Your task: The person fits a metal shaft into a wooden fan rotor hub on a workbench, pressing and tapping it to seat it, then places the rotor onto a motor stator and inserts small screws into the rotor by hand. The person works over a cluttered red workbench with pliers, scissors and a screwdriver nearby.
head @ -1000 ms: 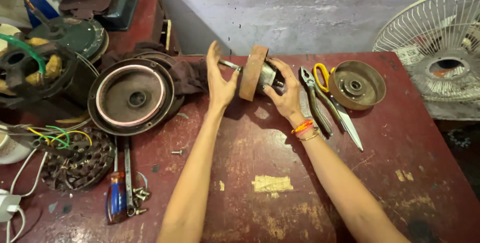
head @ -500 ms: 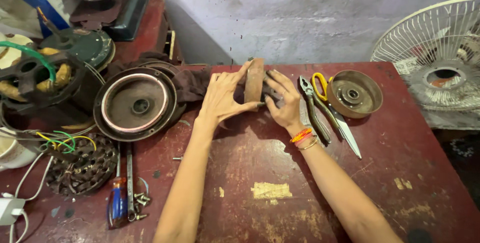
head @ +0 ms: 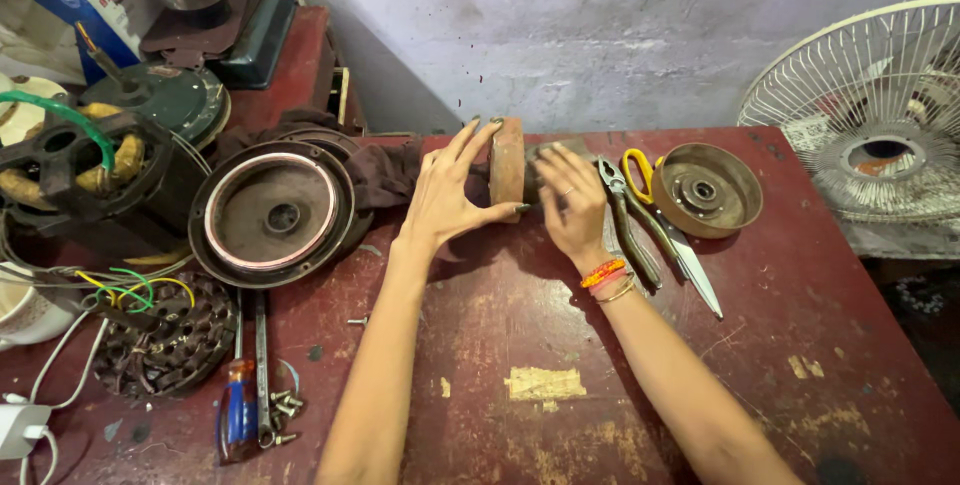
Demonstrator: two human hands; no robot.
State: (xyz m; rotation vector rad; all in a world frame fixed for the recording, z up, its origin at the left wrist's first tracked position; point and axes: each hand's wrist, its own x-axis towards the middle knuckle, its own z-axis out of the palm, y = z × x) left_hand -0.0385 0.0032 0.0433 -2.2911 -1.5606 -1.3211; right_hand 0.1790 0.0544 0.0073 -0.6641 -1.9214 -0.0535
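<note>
The red table (head: 700, 385) fills most of my view, its paint worn through in pale patches. Off its right edge stands a white fan guard (head: 870, 135). At the left sits a round motor cover (head: 272, 213), dish side up, with a dark cloth (head: 385, 170) bunched between it and my hands. Further left is a black stator (head: 70, 160) with yellow windings and a green wire looped over it, and below it a second winding (head: 165, 340) lies flat, trailing yellow and green leads.

At the far middle of the table stands the rotor (head: 507, 167), a rusty disc on its edge with its grey hub on the right side. My left hand (head: 448, 195) is spread, the fingers fanned against the disc's left face and the thumb hooked under its rim. My right hand (head: 572, 207) is cupped over the hub, fingers together and curled down; I cannot tell how tightly it grips.

Just right of my right hand lie pliers (head: 628, 225), then scissors (head: 665, 230) with yellow handles, blades pointing toward me. Touching the scissors' handles is a brown end cap (head: 712, 188), hollow side up. Near the left edge lie a blue-handled screwdriver (head: 238, 415), a spanner (head: 262, 345) and a few loose screws (head: 283, 410)
</note>
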